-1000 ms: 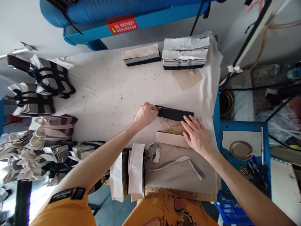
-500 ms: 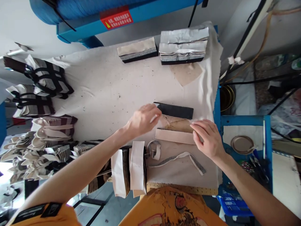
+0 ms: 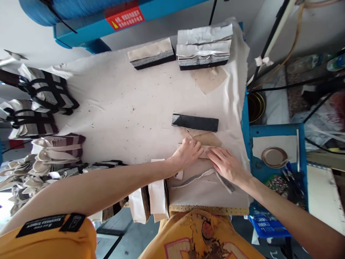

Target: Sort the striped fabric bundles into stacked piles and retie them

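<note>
A beige strip lies across the near right part of the cloth-covered table, largely covered by both hands. My left hand presses on its left part with curled fingers; whatever is inside the fingers is hidden. Flat on the strip's right part rests my right hand, its fingers stretched out. Just beyond the strip is a brown patch, and behind that a black strip-shaped piece with a grey left end. A narrow grey ribbon lies on the near side, partly under my right hand.
Stacks of pale and dark strips stand at the table's back, beside a smaller stack. Tied bundles line the left edge. Two pale-topped stacks sit at the near edge. A blue tray with tools is at right.
Both hands have come down onto the beige strip and closer together. My left hand moved right and nearer, its fingers now curled; my right hand has flattened. The camera view shifted slightly.
</note>
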A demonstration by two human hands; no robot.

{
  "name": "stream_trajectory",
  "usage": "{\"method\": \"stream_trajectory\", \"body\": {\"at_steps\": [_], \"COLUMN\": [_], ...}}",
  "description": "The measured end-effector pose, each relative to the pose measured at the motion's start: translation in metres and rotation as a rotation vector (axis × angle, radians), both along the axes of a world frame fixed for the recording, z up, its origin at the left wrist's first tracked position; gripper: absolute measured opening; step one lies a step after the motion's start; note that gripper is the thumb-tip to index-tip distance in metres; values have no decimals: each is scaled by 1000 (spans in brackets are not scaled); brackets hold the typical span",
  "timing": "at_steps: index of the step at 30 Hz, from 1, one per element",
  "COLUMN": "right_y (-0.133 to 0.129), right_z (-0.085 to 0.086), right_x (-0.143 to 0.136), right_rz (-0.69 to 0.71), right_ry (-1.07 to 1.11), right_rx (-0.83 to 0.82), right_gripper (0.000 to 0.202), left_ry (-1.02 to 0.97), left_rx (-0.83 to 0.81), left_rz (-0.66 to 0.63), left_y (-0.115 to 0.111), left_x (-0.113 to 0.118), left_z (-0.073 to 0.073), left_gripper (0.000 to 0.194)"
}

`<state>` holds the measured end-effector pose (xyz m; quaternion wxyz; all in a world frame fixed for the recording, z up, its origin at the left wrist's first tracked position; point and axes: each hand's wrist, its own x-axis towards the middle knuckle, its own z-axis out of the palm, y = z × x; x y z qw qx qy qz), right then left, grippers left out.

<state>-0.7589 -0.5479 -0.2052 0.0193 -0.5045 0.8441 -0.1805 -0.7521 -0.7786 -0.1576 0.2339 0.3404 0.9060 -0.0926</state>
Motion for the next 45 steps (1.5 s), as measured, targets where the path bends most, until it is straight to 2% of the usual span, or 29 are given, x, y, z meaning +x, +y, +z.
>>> {"method": "stream_trajectory", "body": {"at_steps": [5, 11, 15, 19, 21, 23, 26, 29, 32, 35, 40, 43, 45], "right_y": [-8, -20, -17, -9, -5, -1, -1, -10, -26, -40, -43, -40, -40], "right_z": [-2, 4, 2, -1, 0, 8, 29, 52, 60, 52, 29, 25, 26], "right_x": [1, -8, -17, -22, -25, -32, -52, -82, -109, -124, -127, -124, -121], "right_rz": [-69, -148, -176, -195, -211, -245, -338, -415, -486, -522, -569, -611, -612], "right_ry": [5, -20, -34, -29, -84, -235, -579, -819, -929, -923, -919, -900, -766], "right_rx": [20, 96, 149, 123, 92, 50, -7, -27, -1, 29, -17, -22, 13], "right_gripper": [33, 31, 26, 17, 13, 14, 23, 35, 46, 49, 45, 42, 44], "left_ry": [32, 1, 5, -35, -97, -203, -358, -355, -316, -278, -238, -221, -204], "left_rx": [107, 185, 161, 183, 208, 252, 399, 596, 655, 599, 562, 599, 589], "left_rz": [-23, 47, 99, 137, 226, 392, 696, 855, 922, 928, 875, 846, 840], "left_y": [-8, -24, -34, -50, -60, -71, -90, -108, -118, -121, -119, -116, -115], "left_x": [-4, -17, -20, -21, -22, -27, -40, -60, -77, -86, -86, -85, -85], "left_z": [-4, 0, 0, 1, 7, 15, 29, 34, 27, 15, -2, -6, -7], "left_gripper": [26, 19, 19, 20, 21, 24, 31, 37, 42, 46, 47, 46, 45]}}
